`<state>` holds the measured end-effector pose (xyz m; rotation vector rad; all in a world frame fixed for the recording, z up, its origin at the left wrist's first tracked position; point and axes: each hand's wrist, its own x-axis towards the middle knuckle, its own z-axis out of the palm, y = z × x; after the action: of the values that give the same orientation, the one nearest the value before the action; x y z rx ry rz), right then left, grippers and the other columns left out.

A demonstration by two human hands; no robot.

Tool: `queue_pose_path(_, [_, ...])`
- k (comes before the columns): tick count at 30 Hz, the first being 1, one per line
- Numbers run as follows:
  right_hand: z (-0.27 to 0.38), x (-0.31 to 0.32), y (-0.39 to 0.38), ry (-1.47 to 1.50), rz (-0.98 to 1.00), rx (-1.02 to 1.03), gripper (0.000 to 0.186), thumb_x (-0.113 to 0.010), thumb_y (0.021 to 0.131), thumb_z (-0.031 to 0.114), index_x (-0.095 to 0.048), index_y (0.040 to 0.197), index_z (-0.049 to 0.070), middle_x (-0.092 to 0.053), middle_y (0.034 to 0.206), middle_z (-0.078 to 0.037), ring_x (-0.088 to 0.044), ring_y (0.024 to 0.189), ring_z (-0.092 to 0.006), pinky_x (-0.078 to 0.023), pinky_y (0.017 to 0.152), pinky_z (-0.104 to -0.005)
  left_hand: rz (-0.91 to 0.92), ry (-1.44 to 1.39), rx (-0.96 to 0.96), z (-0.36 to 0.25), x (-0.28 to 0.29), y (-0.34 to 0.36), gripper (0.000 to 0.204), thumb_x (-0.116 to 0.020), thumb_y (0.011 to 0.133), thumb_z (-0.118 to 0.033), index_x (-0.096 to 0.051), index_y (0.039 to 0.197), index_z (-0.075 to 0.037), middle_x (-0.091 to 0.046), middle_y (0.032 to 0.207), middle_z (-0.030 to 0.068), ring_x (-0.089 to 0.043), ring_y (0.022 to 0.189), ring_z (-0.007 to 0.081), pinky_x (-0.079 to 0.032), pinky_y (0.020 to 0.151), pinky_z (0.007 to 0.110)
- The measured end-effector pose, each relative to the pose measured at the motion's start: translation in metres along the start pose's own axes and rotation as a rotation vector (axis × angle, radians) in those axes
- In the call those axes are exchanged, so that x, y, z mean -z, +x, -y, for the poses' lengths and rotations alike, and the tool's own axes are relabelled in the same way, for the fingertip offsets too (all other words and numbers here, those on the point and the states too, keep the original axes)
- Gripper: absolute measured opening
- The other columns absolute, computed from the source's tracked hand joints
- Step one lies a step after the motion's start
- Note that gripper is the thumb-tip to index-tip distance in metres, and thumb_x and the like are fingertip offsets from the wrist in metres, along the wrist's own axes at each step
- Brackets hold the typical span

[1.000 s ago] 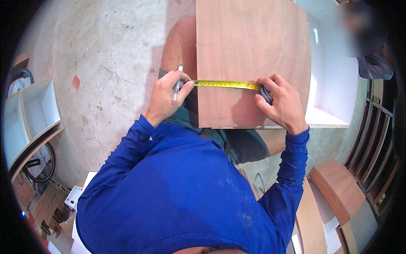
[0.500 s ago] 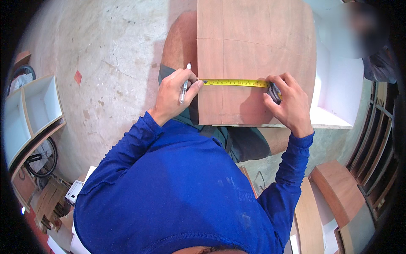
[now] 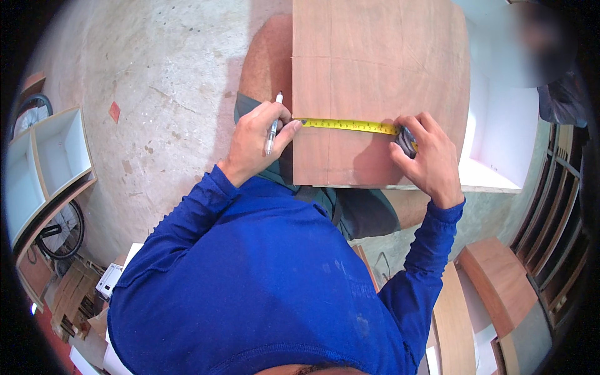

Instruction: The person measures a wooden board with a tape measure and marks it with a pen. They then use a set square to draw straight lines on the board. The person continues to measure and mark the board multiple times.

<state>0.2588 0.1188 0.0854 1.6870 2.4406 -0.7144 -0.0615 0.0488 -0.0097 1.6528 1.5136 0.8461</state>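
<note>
A reddish-brown plywood panel lies before me, with thin lines drawn across it. Over it stretches the yellow blade of a tape measure, from the panel's left edge toward the right. My left hand is closed at that left edge, thumb and finger at the blade's end, with a white pen also in its grip, tip pointing away from me. My right hand grips the dark case of the tape measure above the panel's right part; the palm hides some of it.
White-lined cabinet parts adjoin the panel on the right, where another person's dark clothing shows. Open shelving and a bicycle wheel are at the left. Curved wooden pieces lie at the lower right.
My right hand and the tape case have shifted slightly toward me, so the blade now slants a little down to the right. My left hand stays nearly in place.
</note>
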Motion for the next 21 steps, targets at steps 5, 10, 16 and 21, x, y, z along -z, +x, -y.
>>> queue_pose_path(5, [0.0013,0.0004,-0.0005,0.001,-0.001,-0.018,0.044,-0.072,0.086,0.036,-0.075,0.122,0.009,-0.067,0.107,-0.014,-0.071,0.101,-0.0334,-0.059,0.087,-0.0447,0.002,-0.005,-0.004,0.0013,-0.0006,-0.0002,0.022,-0.081,0.095,-0.015,-0.063,0.090,-0.002,-0.061,0.078,0.0112,-0.058,0.064,0.0226,-0.046,0.060,0.037])
queue_pose_path(10, [0.0017,0.0017,0.0002,-0.001,0.005,-0.023,0.046,-0.072,0.087,0.037,-0.075,0.122,0.008,-0.067,0.107,-0.014,-0.071,0.102,-0.0334,-0.059,0.087,-0.0447,0.006,-0.009,0.006,0.0005,-0.0003,-0.0001,0.023,-0.080,0.096,-0.015,-0.063,0.090,-0.002,-0.060,0.077,0.0112,-0.057,0.064,0.0227,-0.046,0.060,0.038])
queue_pose_path(16, [0.0020,0.0042,0.0029,0.002,0.027,-0.037,0.046,-0.070,0.087,0.037,-0.076,0.121,0.008,-0.069,0.108,-0.015,-0.072,0.102,-0.0344,-0.059,0.088,-0.0450,0.006,-0.006,-0.012,0.0009,0.0008,-0.0002,0.022,-0.080,0.096,-0.015,-0.063,0.091,-0.002,-0.060,0.078,0.0117,-0.058,0.065,0.0236,-0.046,0.061,0.038])
queue_pose_path(21, [0.0025,0.0059,0.0043,0.022,0.038,-0.050,0.044,-0.067,0.087,0.036,-0.075,0.118,0.007,-0.070,0.111,-0.015,-0.072,0.102,-0.0374,-0.058,0.090,-0.0457,0.012,-0.045,-0.015,0.0032,0.0031,0.0021,0.020,-0.080,0.096,-0.015,-0.066,0.092,-0.001,-0.063,0.078,0.0120,-0.060,0.066,0.0236,-0.048,0.062,0.037])
